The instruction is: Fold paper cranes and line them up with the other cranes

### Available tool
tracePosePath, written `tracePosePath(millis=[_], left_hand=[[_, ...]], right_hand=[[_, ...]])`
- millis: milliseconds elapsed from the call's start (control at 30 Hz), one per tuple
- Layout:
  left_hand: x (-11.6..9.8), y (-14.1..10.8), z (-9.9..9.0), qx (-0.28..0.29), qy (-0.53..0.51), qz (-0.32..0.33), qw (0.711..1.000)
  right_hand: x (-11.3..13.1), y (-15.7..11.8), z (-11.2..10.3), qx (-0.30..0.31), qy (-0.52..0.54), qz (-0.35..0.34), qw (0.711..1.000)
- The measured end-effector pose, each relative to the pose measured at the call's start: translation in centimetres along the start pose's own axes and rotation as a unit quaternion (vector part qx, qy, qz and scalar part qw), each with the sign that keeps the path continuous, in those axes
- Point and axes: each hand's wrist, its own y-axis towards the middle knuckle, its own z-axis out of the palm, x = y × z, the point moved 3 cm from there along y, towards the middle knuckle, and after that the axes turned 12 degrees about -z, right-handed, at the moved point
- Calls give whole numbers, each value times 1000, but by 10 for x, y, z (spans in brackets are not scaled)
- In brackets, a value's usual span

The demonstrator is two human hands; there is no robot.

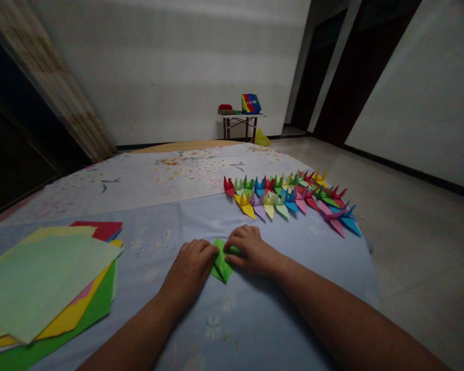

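Observation:
A small folded green paper (221, 265) lies on the blue flowered cloth in front of me, one corner pointing toward me. My left hand (191, 263) is closed on its left edge, fingers together. On the right side my right hand (251, 250) holds a flap of the same paper between thumb and curled fingers. Part of the paper is hidden under the fingers of both hands.
Folded paper cranes (268, 205) in many colours stand in rows at the back right of the table. A pile of coloured sheets (58, 278) lies at the left. Against the far wall is a small table (242, 116) with a colourful box (250, 104).

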Motion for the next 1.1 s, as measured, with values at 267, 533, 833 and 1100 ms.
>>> tracePosePath(millis=[267,533,833,1100], left_hand=[[-3,-15,-5,-39,-33,7,999],[20,3,-7,51,-118,-30,991],[33,5,-19,162,-137,44,976],[32,7,-18,162,-147,32,975]], right_hand=[[2,0,-1,0,2,0,1000],[1,-1,0,-7,11,-1,1000],[0,-1,1,-6,14,-1,1000],[-1,-1,2,-9,14,-4,1000]])
